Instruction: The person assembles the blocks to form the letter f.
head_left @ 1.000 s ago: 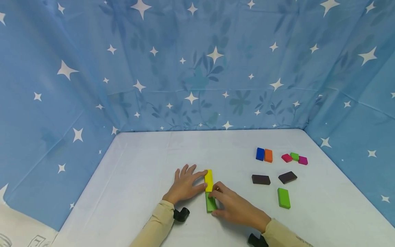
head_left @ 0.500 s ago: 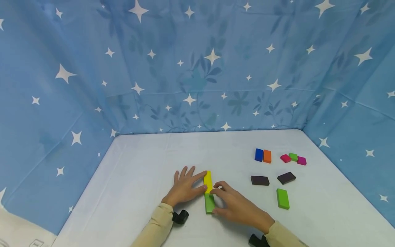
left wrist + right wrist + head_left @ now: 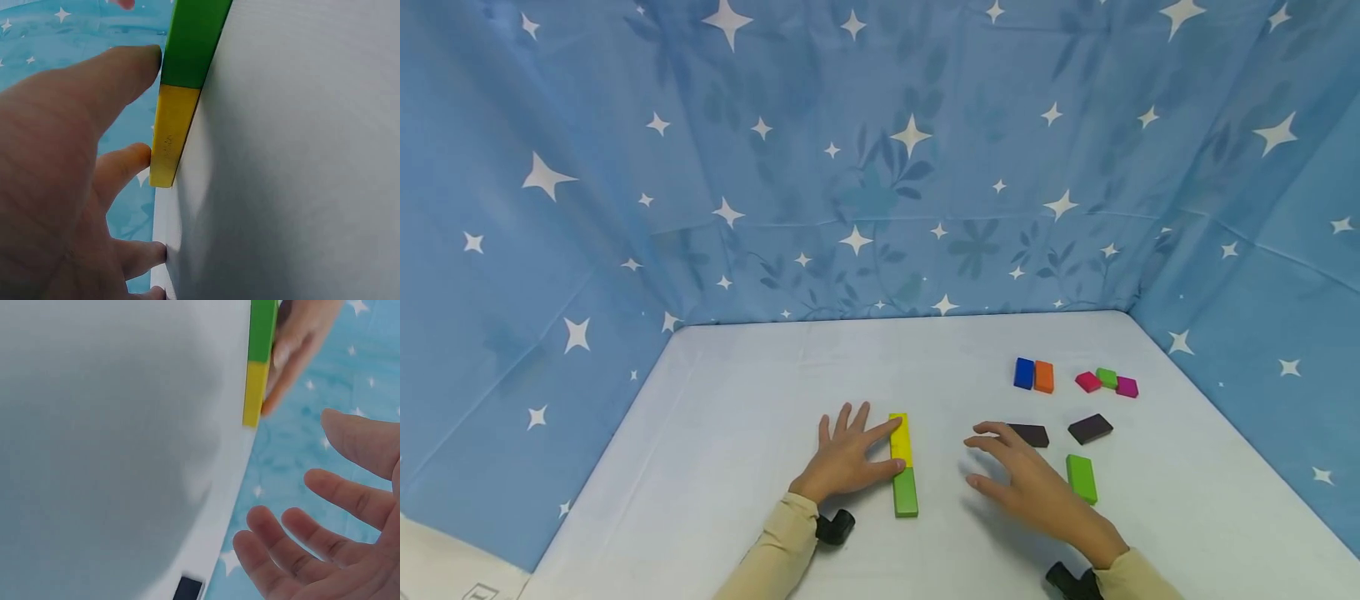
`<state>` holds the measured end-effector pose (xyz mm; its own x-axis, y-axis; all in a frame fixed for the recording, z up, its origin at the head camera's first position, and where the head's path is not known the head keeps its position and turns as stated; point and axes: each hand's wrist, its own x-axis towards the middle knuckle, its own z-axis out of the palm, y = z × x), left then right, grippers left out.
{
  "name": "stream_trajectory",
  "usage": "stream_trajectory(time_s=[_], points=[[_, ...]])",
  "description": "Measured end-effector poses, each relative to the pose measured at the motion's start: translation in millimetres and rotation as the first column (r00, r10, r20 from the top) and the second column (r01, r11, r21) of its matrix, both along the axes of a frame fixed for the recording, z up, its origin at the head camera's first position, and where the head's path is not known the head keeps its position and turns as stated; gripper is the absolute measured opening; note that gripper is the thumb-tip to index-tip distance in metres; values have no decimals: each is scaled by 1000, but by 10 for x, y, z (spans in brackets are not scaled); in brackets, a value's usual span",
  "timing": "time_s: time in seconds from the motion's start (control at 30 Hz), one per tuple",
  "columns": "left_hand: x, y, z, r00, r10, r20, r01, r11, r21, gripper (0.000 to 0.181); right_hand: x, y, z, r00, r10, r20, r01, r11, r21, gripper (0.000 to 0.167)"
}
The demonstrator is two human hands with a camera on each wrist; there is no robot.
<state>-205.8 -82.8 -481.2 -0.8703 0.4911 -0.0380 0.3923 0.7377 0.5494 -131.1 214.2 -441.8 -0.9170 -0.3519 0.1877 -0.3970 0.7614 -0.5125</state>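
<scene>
A yellow block [image 3: 900, 448] and a green block [image 3: 906, 497] lie end to end in one line on the white table. My left hand [image 3: 844, 462] is spread beside them. Its index fingertip touches the yellow block and its thumb tip rests near the joint; the left wrist view puts the thumb at the edge of the green block [image 3: 195, 44]. Well to the right of the pair, my right hand [image 3: 1037, 487] hovers over the table with loosely bent fingers, holding nothing. It partly covers a dark block [image 3: 1032, 435] and another green block [image 3: 1082, 479].
Farther right lies a second dark block [image 3: 1090, 428]. Toward the back right are a blue block [image 3: 1024, 373], an orange block [image 3: 1043, 377], a red block [image 3: 1088, 382], a small green block [image 3: 1107, 378] and a magenta block [image 3: 1127, 387]. A starry blue curtain [image 3: 820, 183] encloses the table.
My right hand has let go of the green end of the pair and moved right, toward the loose blocks. My left hand stays at the pair, its thumb now at the joint.
</scene>
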Motion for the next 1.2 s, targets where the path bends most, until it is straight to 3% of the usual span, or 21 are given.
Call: stream_trajectory(time_s=[0.2, 0.57, 0.73, 0.93, 1.2], points=[[-1, -7, -1, 1000, -8, -4, 8, 1000, -10, 72, 50, 288, 32, 995, -74, -61, 72, 997, -22, 39], [23, -2, 19, 1000, -18, -8, 18, 1000, -12, 72, 112, 819, 53, 981, -196, -12, 196, 979, 60, 46], [21, -4, 10, 1000, -15, -6, 15, 999, -29, 71, 133, 1023, -1, 976, -212, 49, 207, 974, 92, 49], [17, 2, 2, 1000, -16, -11, 16, 999, -46, 70, 130, 1208, -58, 956, -248, 155, 223, 961, 164, 54], [20, 3, 8, 1000, -16, -12, 15, 999, -50, 70, 151, 1302, -140, 962, -230, 147, 202, 962, 181, 54]])
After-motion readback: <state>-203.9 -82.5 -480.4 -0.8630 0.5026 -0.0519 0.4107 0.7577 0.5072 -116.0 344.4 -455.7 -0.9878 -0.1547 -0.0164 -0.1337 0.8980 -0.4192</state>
